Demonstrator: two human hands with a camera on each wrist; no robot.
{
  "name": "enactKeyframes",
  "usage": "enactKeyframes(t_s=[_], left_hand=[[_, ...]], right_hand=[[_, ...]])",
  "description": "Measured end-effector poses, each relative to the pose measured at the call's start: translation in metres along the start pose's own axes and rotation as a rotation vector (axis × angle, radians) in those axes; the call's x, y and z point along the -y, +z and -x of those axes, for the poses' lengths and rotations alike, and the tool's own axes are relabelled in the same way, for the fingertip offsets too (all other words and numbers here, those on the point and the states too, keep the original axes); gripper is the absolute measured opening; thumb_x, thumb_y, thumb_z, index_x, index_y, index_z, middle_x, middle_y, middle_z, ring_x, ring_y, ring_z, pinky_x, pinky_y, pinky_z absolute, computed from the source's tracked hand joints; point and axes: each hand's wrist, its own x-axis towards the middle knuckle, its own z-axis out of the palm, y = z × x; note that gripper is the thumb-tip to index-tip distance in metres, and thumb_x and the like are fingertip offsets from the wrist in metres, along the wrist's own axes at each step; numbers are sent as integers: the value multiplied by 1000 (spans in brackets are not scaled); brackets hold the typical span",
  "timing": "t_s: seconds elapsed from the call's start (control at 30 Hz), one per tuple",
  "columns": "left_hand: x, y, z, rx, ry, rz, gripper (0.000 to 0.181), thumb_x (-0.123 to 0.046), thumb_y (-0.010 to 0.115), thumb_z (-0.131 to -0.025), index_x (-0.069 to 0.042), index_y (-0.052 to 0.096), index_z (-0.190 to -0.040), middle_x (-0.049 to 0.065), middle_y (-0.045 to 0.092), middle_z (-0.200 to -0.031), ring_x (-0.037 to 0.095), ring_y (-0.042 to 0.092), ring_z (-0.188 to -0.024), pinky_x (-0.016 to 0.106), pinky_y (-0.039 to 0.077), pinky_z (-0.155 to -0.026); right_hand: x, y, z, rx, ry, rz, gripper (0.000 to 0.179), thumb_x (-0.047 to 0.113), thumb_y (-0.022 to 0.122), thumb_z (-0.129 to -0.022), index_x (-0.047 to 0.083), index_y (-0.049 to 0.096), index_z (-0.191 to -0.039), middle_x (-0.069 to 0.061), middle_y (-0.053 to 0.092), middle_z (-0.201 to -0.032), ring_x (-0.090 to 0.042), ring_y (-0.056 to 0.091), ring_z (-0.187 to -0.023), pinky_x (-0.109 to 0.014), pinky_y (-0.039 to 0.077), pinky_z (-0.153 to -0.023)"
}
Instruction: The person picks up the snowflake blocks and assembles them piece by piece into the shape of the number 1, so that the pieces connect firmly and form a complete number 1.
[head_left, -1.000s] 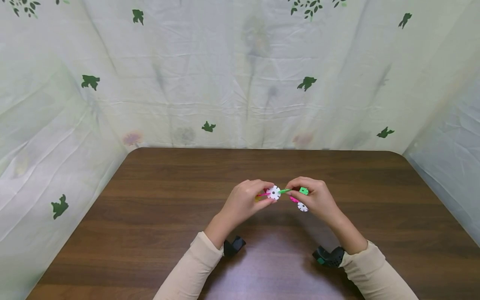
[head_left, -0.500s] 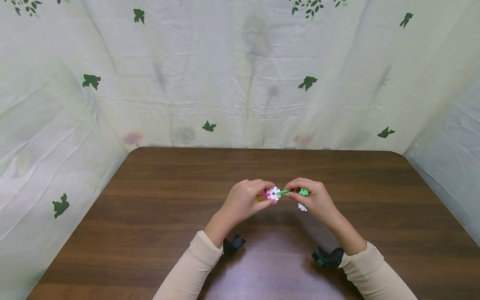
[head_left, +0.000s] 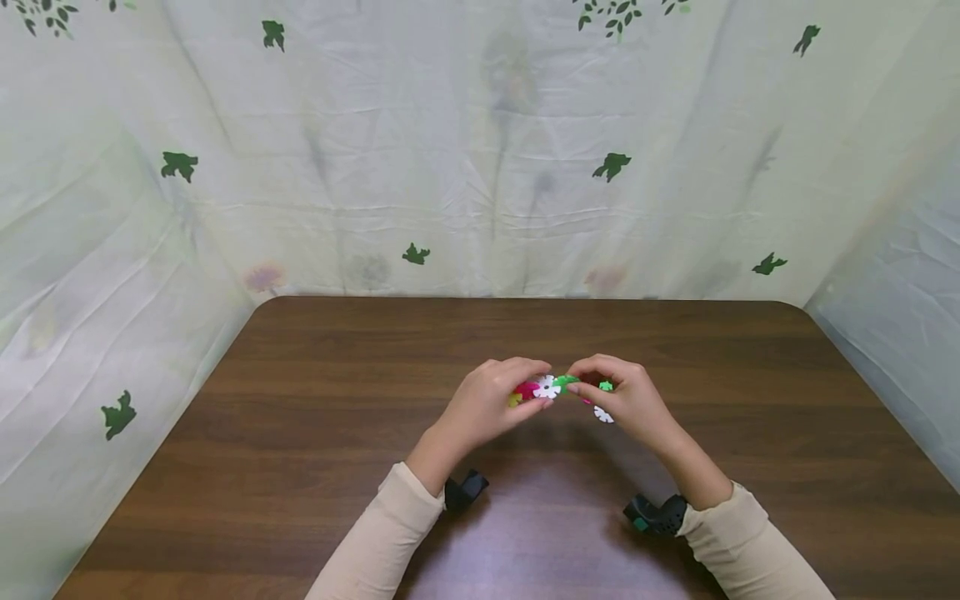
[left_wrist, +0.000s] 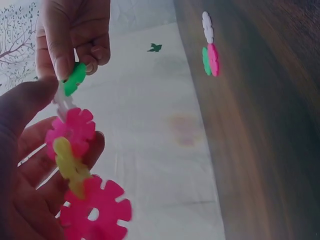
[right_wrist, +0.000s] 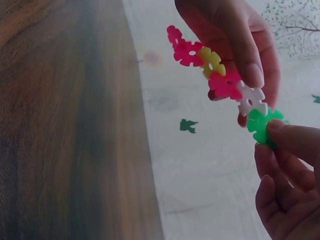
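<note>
My left hand holds a chain of notched plastic discs between thumb and fingers, pinching near the white disc. Beyond the white one run a pink disc, a yellow disc and further pink discs, interlocked at their slots. At the other end of the chain, my right hand pinches a green disc between thumb and fingertip. This green disc meets the white one at its edge; how deep the slots are engaged cannot be told. Both hands are above the table.
Under and beside the right hand, a loose white disc, a green disc and a pink disc lie close together on the brown wooden table. A pale cloth with green bird shapes hangs behind the table.
The chain has turned in my hands: the pink and green discs, seen nearly edge-on before, now show more of their faces. The right hand has shifted slightly left over the second.
</note>
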Motion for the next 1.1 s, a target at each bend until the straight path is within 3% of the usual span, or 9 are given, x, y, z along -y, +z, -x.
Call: enactKeyframes(t_s=[0.23,0.37,0.5,0.73,0.87,0.97,1.1], left_hand=[[-4,3,0,9,23,-6,38,-23,74,-75,-7,62,-108,-1,62,-101,6,56,-88,25,40,-73],[-7,5,1,2,9,-23,39,-22,75,-74,-9,62,-107,-1,62,-97,5,56,-83,24,39,-67],[-8,7,1,-36,15,-32,39,-22,76,-72,-9,62,-106,-1,63,-95,6,56,-80,23,38,-62],[-8,10,2,-104,18,-44,35,-21,78,-69,-11,65,-100,-4,63,-89,4,55,-74,20,35,-57],[-7,11,2,-126,25,-53,34,-21,79,-68,-11,66,-98,-4,64,-86,5,55,-71,19,34,-56],[-5,11,1,-138,31,-59,35,-21,79,-68,-10,66,-98,-3,64,-86,5,55,-70,18,33,-55],[-4,8,0,-146,29,-56,35,-22,79,-69,-10,66,-99,-3,64,-87,5,56,-71,18,35,-56]], right_hand=[[3,1,0,44,138,-102,11,-6,65,-78,-3,62,-88,-12,56,-68,-22,42,-46,-22,34,-39],[-3,2,0,55,186,-169,12,-6,65,-78,-5,62,-89,-14,60,-75,-12,43,-47,-22,33,-39],[-16,5,1,56,204,-232,13,-5,65,-77,-6,62,-90,-15,62,-77,-8,51,-54,-23,33,-42],[-29,10,2,65,277,-299,17,1,67,-78,-6,62,-93,-14,63,-79,-14,61,-65,-22,41,-52],[-22,7,2,60,272,-276,19,0,66,-79,-6,61,-96,-15,63,-82,-15,61,-67,-22,41,-52],[-12,2,2,48,246,-252,22,-4,64,-79,-7,59,-100,-20,61,-88,-24,60,-72,-24,46,-56],[-6,-7,6,29,212,-191,30,-6,63,-79,-6,55,-108,-21,58,-99,-32,58,-86,-30,49,-68]])
